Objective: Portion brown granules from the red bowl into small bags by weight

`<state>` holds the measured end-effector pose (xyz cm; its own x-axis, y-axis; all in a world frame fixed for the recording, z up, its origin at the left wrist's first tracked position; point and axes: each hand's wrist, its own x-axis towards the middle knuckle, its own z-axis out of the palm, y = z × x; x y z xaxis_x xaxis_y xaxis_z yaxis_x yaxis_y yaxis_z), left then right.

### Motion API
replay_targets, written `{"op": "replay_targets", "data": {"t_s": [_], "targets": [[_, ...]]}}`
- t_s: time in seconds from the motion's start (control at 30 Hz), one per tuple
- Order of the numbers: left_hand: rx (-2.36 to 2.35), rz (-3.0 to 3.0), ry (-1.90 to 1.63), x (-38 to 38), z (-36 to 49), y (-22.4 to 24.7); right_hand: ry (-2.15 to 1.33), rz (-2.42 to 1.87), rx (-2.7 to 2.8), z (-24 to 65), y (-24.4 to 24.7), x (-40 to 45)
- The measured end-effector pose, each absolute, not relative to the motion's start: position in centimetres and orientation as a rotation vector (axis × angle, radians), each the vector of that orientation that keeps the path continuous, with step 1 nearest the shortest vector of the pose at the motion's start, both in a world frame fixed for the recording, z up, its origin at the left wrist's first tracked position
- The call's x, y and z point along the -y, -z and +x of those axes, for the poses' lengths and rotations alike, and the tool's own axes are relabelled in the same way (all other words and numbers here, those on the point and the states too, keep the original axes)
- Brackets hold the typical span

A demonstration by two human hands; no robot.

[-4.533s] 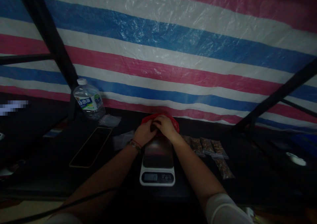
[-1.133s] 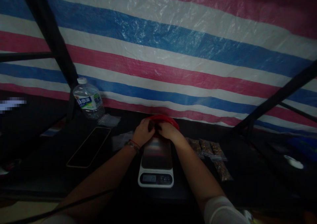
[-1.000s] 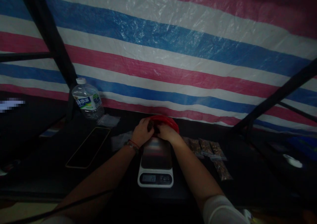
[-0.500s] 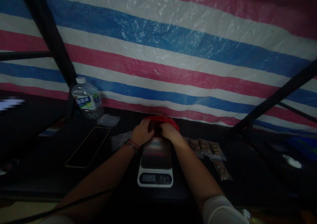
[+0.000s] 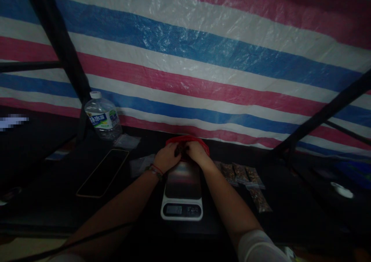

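Red bag (image 5: 205, 144), one, at the far end of the white scale (image 5: 183, 188) on the dark surface (image 5: 55, 211); left hand (image 5: 167, 157) and right hand (image 5: 197, 150) both at its mouth, fingers bent inward (too dim to tell how far open, or what they grasp). Left of the scale: phone (image 5: 103, 173), flat; clear bags (image 5: 140, 165); plastic bottle (image 5: 104, 117), upright. Right: small filled bags (image 5: 240, 173), mostly in a row, one set nearer.
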<state>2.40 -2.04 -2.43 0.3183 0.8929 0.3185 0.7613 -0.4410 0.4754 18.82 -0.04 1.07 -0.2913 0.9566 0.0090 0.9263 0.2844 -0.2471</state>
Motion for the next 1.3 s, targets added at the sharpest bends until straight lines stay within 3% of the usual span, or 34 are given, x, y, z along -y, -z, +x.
{"op": "replay_targets", "data": {"t_s": [0.37,1.3], "targets": [[-1.491,2.378,-0.800,1.3,2.5,3.6,-0.426,-1.360,2.266,17.7,-1.5,0.5],[-1.431,2.308,-0.957,1.0,2.4,3.8,-0.372,-1.366,2.127,18.3,-1.1,-0.1]]}}
